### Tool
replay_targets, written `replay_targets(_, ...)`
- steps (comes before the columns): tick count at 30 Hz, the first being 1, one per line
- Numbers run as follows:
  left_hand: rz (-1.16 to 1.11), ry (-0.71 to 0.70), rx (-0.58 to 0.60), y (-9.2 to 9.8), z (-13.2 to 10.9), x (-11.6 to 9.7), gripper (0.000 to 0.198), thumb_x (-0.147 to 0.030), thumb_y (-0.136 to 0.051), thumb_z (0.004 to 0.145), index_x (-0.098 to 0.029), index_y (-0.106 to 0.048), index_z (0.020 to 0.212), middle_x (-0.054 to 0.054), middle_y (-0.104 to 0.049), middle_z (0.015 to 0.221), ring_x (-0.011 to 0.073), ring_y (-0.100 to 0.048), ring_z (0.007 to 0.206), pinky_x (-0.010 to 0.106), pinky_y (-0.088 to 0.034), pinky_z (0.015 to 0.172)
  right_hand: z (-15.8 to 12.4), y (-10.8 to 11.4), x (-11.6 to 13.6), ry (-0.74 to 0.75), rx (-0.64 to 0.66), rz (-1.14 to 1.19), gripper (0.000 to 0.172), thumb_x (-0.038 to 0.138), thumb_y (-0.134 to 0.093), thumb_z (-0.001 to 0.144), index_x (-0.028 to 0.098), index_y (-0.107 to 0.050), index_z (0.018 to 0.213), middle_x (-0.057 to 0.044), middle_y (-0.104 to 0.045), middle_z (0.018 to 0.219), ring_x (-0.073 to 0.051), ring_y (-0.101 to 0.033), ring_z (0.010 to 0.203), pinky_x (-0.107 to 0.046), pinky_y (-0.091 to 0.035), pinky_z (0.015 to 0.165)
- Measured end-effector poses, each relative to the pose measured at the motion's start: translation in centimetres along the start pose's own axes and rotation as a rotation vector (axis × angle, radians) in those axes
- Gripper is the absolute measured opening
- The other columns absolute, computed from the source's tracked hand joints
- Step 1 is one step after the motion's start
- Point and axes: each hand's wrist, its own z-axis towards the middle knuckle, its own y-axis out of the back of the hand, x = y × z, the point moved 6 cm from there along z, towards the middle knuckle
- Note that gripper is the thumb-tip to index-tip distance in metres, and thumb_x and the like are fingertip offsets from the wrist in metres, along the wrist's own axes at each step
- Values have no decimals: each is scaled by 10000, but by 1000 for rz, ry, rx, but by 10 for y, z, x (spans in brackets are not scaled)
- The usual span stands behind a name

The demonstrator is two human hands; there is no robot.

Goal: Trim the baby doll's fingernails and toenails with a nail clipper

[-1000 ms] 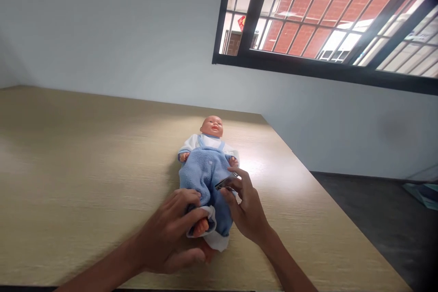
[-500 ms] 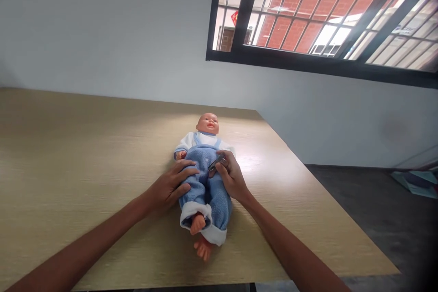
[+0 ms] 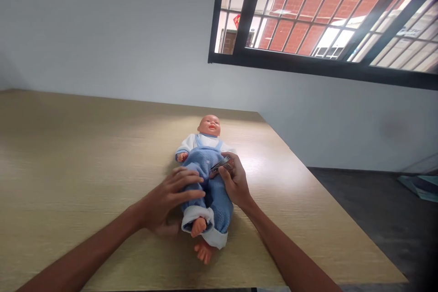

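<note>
A baby doll [image 3: 203, 157] in blue overalls and a white top lies on its back, its head toward the wall and its bare feet toward me. My right hand [image 3: 238, 185] is closed around a small silver nail clipper [image 3: 221, 164] and rests by the doll's hip. The clipper's lever stands raised at an angle. Fingers apart, my left hand [image 3: 171, 196] is over the doll's leg on the left and holds nothing. Whether its fingertips touch the cloth I cannot tell.
The doll lies on a light wooden table [image 3: 85, 164], whose right edge slants down toward me. Behind it stands a pale wall [image 3: 119, 32] with a barred window [image 3: 301, 13]. A flat teal object [image 3: 419, 187] lies on the dark floor at the right.
My left hand has lifted from gripping the doll's leg and spread its fingers, the thumb dropping lower. The clipper's lever shows more raised in my right hand, which is otherwise nearly still.
</note>
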Motion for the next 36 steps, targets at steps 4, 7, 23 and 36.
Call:
replay_targets(4, 96, -61, 44, -11, 9, -14, 451, -459, -624, 848, -219, -619, 1229, 113, -658, 1244, 330, -504, 1314, 586, -139, 1235, -4, -8, 3, -3, 41, 21, 451, 560, -562, 955, 251, -415, 1249, 40, -648, 655, -184, -674, 615, -343, -517, 649)
replay_targets(7, 100, -48, -11, -17, 11, -12, 291, -451, -616, 872, -230, -662, 1056, 71, -700, 1020, 279, -584, 1161, 553, -204, 1223, -2, -9, 2, -15, 56, 40, 453, 567, -552, 957, 248, -412, 1246, 53, -625, 628, -167, -636, 554, -327, -497, 602)
replay_targets(23, 248, 88, -97, -11, 4, 38, 282, -248, -553, 980, -194, -547, 1257, 145, -585, 1370, 281, -475, 1361, 526, -412, 1143, 2, -10, 1, -43, 73, 62, 412, 532, -581, 946, 254, -444, 1218, 67, -590, 616, -173, -642, 513, -331, -509, 552)
replay_targets(36, 171, 174, 34, 10, -1, 24, 975, -411, -763, 712, -200, -286, 1536, 180, -323, 1587, 434, -253, 1487, 641, -282, 1186, -1, -4, 8, 5, -50, 81, 417, 528, -583, 952, 261, -421, 1229, 36, -652, 694, -185, -686, 607, -355, -534, 651)
